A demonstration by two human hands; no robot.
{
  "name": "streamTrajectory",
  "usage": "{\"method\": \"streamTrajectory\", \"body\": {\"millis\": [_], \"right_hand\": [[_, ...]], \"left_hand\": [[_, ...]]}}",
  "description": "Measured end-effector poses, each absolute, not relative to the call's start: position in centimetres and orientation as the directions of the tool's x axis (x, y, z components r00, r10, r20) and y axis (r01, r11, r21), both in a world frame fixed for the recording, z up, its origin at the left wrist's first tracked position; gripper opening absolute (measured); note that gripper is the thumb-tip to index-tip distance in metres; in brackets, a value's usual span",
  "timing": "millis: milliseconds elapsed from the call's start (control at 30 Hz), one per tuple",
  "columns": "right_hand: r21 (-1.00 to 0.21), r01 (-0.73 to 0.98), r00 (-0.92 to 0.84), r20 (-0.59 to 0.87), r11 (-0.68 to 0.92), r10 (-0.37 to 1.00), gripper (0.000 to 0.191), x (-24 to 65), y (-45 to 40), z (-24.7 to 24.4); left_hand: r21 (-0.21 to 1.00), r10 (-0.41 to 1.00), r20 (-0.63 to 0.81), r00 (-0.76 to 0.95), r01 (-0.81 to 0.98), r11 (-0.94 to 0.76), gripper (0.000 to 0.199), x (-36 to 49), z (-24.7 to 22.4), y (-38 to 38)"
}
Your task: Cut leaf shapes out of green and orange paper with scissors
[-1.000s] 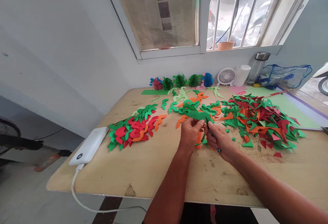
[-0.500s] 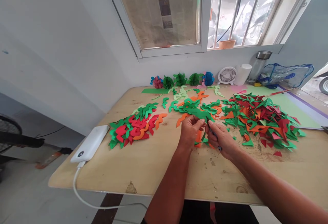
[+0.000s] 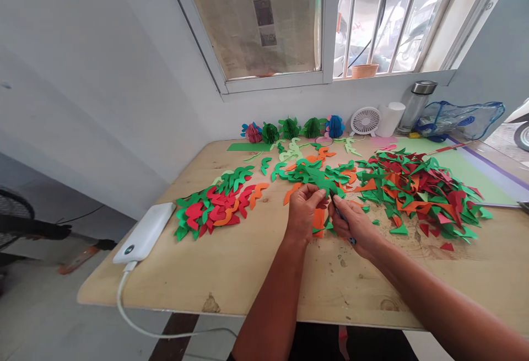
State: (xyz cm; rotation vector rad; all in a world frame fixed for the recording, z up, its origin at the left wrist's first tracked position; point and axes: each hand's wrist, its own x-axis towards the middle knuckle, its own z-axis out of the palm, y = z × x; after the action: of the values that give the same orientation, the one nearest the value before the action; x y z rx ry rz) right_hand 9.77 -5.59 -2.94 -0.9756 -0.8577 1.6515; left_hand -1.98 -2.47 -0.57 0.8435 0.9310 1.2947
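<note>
1. While pinching green paper (image 3: 320,180) mid-frame with the left hand (image 3: 303,209), likely to keep it still, gripping dark scissors (image 3: 341,215) close by in the right hand (image 3: 356,224).
2. Kept apart on the tabletop (image 3: 248,273), maybe against mixing: curvy shapes (image 3: 217,205) middle left, pointy scraps (image 3: 430,189) middle right.
3. Compared with half a second ago: left hand slightly more left.

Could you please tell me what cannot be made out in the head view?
In the head view:
Dark tool: grip mostly covered by the right hand.
Green paper: pinched part covered by the left hand.
Wheel: cut off by the right edge.
Window sheet: print too small to read.
</note>
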Motion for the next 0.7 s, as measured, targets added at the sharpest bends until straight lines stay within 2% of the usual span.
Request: {"method": "streamTrajectory", "body": {"millis": [167, 700], "right_hand": [[-0.889, -0.383, -0.179, -0.194, -0.25, 0.965, 0.046, 9.7, -5.61, -2.97], [-0.878, -0.404, -0.164, -0.206, -0.257, 0.965, 0.046, 9.83, -5.43, -3.0]], "left_hand": [[0.895, 0.997, -0.075, 0.021, -0.44, 0.076, 0.021, -1.81, -0.64, -2.49], [0.931, 0.999, -0.041, 0.025, -0.362, 0.048, 0.018, -1.82, -0.34, -2.74]]}}
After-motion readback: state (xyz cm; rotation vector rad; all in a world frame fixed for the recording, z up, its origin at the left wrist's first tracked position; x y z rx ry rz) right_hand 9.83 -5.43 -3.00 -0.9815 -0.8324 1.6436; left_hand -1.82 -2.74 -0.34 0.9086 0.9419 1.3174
